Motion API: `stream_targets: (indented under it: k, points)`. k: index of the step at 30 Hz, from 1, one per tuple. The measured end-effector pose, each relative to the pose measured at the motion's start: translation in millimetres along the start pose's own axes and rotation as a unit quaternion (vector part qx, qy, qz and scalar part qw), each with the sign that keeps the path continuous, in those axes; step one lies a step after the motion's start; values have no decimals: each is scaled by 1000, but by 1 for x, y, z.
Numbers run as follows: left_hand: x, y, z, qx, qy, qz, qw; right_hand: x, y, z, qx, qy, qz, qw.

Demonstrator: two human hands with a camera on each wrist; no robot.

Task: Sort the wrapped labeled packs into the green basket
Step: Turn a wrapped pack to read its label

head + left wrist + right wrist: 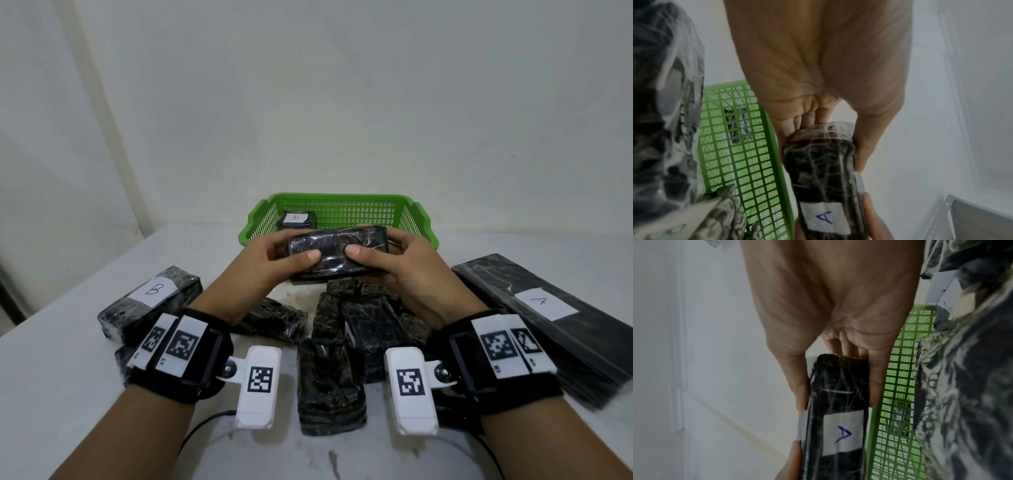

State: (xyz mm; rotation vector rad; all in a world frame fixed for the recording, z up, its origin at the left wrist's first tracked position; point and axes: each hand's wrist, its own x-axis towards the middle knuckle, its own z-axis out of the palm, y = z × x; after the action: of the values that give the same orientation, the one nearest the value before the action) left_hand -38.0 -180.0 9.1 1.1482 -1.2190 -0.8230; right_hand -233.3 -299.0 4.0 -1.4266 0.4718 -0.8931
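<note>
Both hands hold one black wrapped pack [337,251] in the air just in front of the green basket [424,222]. My left hand [274,260] grips its left end and my right hand [390,260] its right end, thumbs on the near face. The wrist views show a white label marked A on the pack's underside [823,217] [842,433]. Inside the basket lies a pack labeled B [296,219]. A pile of unlabeled-looking black packs [346,339] lies on the table under my hands.
A black pack labeled B [150,301] lies at the left of the white table [61,377]. A long black pack labeled A [548,318] lies at the right. The wall stands close behind the basket.
</note>
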Motion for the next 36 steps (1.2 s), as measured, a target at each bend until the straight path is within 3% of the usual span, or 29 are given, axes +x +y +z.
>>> stream_targets:
  k: [14, 18, 21, 27, 36]
  points:
    - [-1, 1, -2, -7, 26, -18, 999, 3, 3, 3, 8, -7, -7, 1000]
    - [-3, 5, -3, 92, 16, 0, 996, 1, -2, 0, -36, -5, -42, 998]
    - [-3, 5, -5, 116, 42, 9, 992, -1, -4, 2, -7, -9, -51, 999]
    - [-2, 1, 3, 145, 76, 74, 984, -15, -15, 18, 72, -58, 68, 993]
    - [-3, -3, 12, 200, 69, 103, 972, -16, -16, 23, 138, -88, 119, 979]
